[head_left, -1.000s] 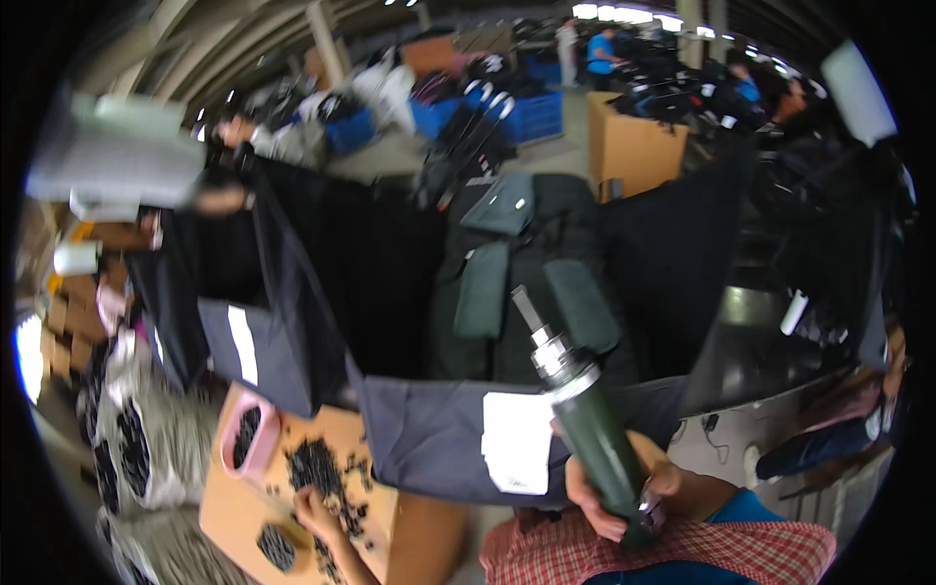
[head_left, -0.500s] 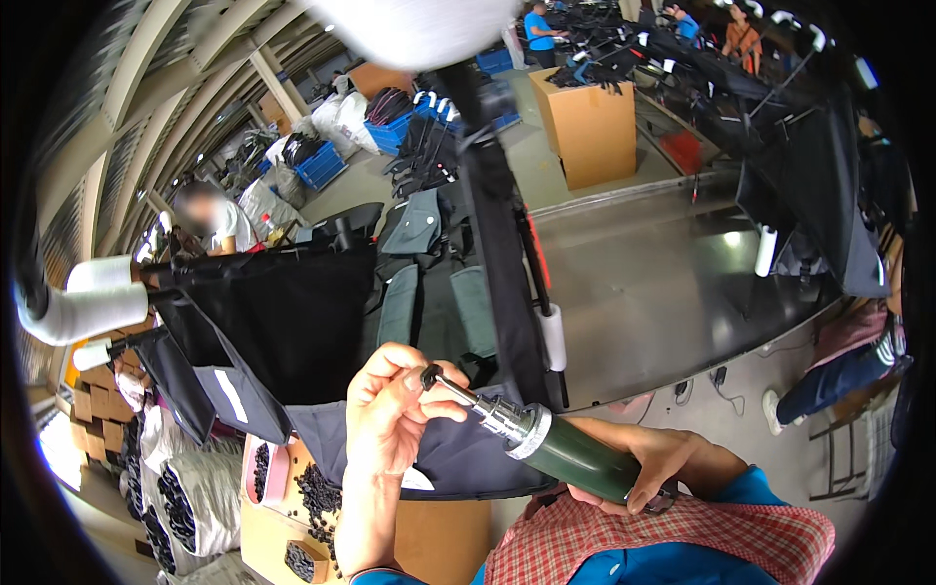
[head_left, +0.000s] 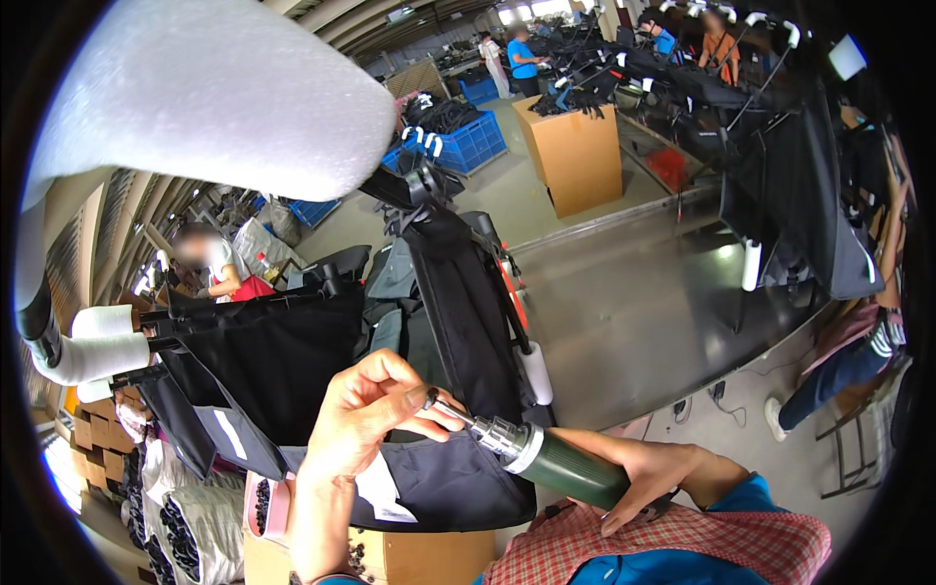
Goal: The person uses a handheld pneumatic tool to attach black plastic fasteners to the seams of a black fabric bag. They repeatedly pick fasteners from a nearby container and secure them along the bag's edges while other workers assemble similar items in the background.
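Power screwdriver (head_left: pixel 564 462), smooth green barrel (head_left: pixel 581 470) with ringed metal nose (head_left: pixel 501 438), lies clasped in the right hand (head_left: pixel 655 476); leftward, the left hand (head_left: pixel 363 409) pinches a dark piece (head_left: pixel 430 398).

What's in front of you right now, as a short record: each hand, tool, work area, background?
Left hand: pinching a small black part at the driver's tip
Right hand: wrapped around the driver's body
Tool: green driver, tip pointing left toward the left hand
Work area: black fabric beyond the hands, white paper on its near panel
Lower left: pink bin with black pieces inside
Background: tall carton, blue crate, co-workers standing farther off
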A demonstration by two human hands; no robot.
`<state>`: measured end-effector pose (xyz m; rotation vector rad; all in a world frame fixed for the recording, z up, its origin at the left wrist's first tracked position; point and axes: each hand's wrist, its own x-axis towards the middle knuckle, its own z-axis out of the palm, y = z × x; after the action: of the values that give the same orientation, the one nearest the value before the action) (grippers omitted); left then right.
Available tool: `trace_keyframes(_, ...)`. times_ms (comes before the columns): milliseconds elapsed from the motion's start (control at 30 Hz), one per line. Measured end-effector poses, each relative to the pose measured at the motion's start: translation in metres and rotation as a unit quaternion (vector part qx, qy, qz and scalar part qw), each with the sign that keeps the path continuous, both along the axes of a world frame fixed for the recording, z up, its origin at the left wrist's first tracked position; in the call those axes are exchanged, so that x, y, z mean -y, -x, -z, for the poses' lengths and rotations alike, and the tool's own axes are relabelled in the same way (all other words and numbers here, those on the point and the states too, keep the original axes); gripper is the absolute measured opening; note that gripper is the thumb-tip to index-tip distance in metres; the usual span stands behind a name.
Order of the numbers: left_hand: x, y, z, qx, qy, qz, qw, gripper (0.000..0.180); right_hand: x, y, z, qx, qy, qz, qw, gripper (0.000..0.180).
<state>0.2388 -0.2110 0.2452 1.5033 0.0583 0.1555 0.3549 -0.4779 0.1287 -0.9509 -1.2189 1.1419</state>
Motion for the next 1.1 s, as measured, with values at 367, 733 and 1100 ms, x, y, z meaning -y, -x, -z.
trace_keyframes(367, 0.017, 0.001, -0.008, 0.05, -0.03, 0.062, 0.996, 0.006, 0.016, 0.001, 0.009, 0.024, 0.011, 0.021, 0.999, 0.108)
trace_keyframes(733, 0.026, 0.009, -0.022, -0.011, -0.068, 0.044, 0.997, 0.008, 0.015, 0.022, -0.021, 0.29, 0.028, 0.166, 0.942, 0.112)
trace_keyframes(1100, 0.084, -0.013, -0.006, 0.196, -0.053, -0.032, 0.979, 0.022, 0.01, 0.016, 0.014, 0.183, -0.098, 0.204, 0.957, 0.108)
